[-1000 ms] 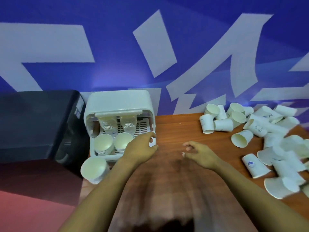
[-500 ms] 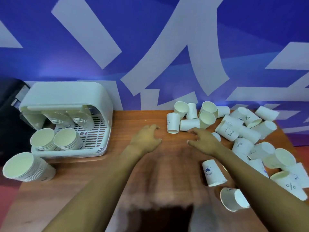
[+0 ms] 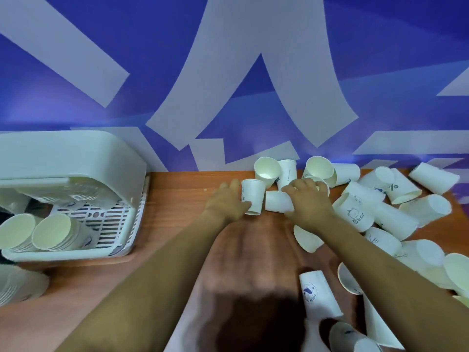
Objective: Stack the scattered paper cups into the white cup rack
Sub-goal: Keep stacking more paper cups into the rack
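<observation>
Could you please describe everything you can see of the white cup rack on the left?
The rack is a white box, plastic by its look, with rounded corners and a domed lid raised over an open front. Its floor is a slotted tray. Two cup stacks lie on their sides in it, mouths toward the camera; more nested cups show dimly under the lid. It sits on the wooden table at the left, against the blue wall. Neither hand touches it. Its left side is cut off by the frame.

Left hand (image 3: 226,202): forearm extended forward, fingers curled around an upright cup (image 3: 252,196). Right hand (image 3: 308,202): forearm extended forward, palm down, fingers curled over a cup lying on its side (image 3: 278,202).
</observation>
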`<state>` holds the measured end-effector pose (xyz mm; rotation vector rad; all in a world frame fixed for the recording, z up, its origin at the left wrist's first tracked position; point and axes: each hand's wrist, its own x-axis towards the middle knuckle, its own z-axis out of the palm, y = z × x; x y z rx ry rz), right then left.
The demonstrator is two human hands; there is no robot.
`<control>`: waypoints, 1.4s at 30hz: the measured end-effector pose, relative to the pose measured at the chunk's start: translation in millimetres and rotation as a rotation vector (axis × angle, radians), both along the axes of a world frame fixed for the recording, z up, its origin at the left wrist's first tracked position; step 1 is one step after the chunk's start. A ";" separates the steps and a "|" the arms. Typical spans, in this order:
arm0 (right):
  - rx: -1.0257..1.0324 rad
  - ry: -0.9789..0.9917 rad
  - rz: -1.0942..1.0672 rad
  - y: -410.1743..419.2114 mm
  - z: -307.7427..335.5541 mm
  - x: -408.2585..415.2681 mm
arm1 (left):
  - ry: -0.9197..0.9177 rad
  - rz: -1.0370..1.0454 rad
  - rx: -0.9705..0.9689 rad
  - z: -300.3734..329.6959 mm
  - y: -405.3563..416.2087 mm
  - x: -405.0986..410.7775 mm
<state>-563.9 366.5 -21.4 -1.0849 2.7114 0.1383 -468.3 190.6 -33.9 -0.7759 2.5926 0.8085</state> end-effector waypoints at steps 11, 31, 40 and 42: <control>0.190 0.156 0.088 -0.9 -46.8 -28.7 | -0.039 0.111 0.033 -54.1 6.8 -50.0; -0.092 -0.057 0.123 -5.7 -8.2 5.0 | 0.113 0.170 0.025 -5.7 0.1 13.5; -0.124 -0.124 0.038 -1.5 33.2 62.9 | 0.213 0.089 -0.004 38.1 -0.2 82.0; -0.111 -0.147 0.026 -0.9 40.5 74.5 | 0.234 0.050 -0.066 50.9 -3.8 94.7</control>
